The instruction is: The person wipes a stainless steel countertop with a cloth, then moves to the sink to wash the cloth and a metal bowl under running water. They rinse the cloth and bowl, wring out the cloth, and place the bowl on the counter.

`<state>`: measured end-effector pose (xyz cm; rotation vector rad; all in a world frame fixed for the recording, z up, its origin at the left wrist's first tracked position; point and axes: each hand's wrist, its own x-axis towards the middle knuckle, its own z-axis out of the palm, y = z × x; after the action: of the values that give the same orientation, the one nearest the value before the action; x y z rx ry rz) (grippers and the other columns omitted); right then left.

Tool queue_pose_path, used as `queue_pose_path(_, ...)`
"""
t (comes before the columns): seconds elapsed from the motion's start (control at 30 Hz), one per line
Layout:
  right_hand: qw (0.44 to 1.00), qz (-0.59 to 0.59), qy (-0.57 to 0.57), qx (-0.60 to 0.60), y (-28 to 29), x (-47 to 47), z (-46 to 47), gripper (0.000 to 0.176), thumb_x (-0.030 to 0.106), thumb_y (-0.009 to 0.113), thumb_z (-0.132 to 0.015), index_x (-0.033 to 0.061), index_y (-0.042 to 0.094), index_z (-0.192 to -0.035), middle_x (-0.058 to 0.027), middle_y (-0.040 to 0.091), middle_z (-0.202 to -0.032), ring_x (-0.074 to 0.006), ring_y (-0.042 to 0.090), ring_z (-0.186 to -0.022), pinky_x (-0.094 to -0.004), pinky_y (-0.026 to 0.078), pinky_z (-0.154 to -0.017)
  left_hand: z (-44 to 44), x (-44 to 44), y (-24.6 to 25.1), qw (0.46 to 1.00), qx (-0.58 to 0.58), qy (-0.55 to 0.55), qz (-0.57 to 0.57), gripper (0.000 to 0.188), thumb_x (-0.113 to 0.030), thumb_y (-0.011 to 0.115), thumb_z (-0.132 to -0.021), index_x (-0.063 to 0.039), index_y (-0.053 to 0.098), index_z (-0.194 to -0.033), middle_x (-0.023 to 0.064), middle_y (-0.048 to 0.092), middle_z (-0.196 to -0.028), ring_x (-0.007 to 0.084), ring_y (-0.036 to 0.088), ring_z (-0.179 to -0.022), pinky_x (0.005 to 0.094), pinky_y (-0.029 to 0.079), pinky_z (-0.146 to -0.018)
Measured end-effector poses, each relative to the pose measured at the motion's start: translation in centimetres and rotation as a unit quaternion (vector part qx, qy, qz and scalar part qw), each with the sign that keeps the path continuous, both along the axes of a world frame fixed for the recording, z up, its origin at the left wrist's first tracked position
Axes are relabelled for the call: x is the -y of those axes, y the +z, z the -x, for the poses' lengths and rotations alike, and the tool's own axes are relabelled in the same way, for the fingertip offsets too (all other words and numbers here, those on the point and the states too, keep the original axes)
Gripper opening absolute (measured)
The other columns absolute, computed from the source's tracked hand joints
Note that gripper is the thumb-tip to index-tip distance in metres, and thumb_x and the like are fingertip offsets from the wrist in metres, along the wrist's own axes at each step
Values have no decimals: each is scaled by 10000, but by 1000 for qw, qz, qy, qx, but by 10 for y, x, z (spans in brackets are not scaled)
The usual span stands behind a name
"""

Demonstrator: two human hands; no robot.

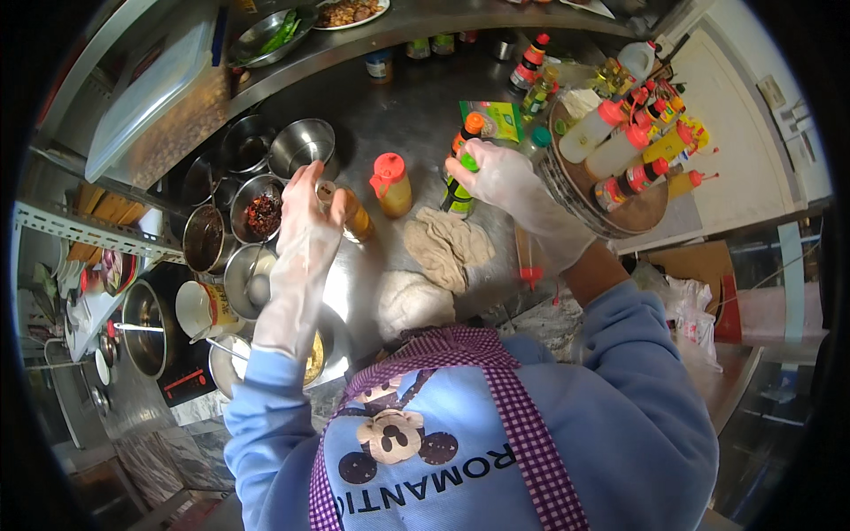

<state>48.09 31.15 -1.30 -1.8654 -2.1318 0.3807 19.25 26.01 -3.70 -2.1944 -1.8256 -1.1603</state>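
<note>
My left hand [302, 216], in a thin clear glove, is around the white-topped end of a jar with amber-orange contents [358, 224]. Its thumb crosses the jar, and the fingers partly hide it. The gloved right hand [498, 174] grips a bottle with a bright green cap and a green-and-black label [458, 199] near its top. Between my hands stands a squeeze bottle with a red lid [392, 189] and yellowish contents. Just behind my right hand is an orange-capped bottle [473, 123]. Crumpled beige cloth [448, 245] and white cloth [415, 302] lie nearer to me.
Metal bowls, one with dried chillies [263, 214], crowd the left. A round board [641, 216] at right holds several sauce bottles. A squeeze bottle [528, 252] lies under my right forearm. A steel shelf [425, 32] spans the back, with a lidded plastic bin [159, 99] at left.
</note>
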Motion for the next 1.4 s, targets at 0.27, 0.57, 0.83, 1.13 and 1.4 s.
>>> queue_pose_path(0.27,932,19,-45,-360,66,-13,-49,257,332,686,-963,79,651,-932,29,648,-784,-21,461,-495,-215,367,-457,1,80,35,966,201,-24,164,353,-60,638,-947,-26,615,-1298,155,633,-1132,178,660,-827,297,558,-709)
queue_pose_path(0.57,897,85,42,-432,140,25,4,296,335,672,-958,45,621,-941,-23,712,-874,-22,402,-428,-187,299,-383,-54,67,96,986,39,-158,44,923,-384,834,-761,-9,405,-1486,223,573,-1337,376,540,-1264,443,423,-1095)
queue_pose_path(0.83,826,62,137,-543,88,6,5,347,305,603,-1023,30,611,-1234,-39,648,-808,-71,579,-636,-202,454,-568,-42,64,80,687,601,-244,327,725,-269,799,-845,-39,454,-1440,140,686,-1136,235,692,-1014,366,549,-909)
queue_pose_path(1.13,784,233,221,-531,-11,67,41,363,230,557,-1049,-10,564,-1321,-86,641,-1209,-127,599,-1089,-276,480,-960,-26,59,46,423,772,-414,232,757,-347,790,-798,7,474,-1387,161,587,-1182,267,572,-1089,395,458,-1012)
queue_pose_path(1.4,742,274,301,-533,15,82,82,728,418,706,-948,-16,407,-1451,-92,558,-1319,-145,519,-1226,-316,412,-1049,-26,60,44,511,776,-329,171,578,-182,748,-849,-37,541,-1369,118,567,-1386,233,545,-1287,430,464,-1083)
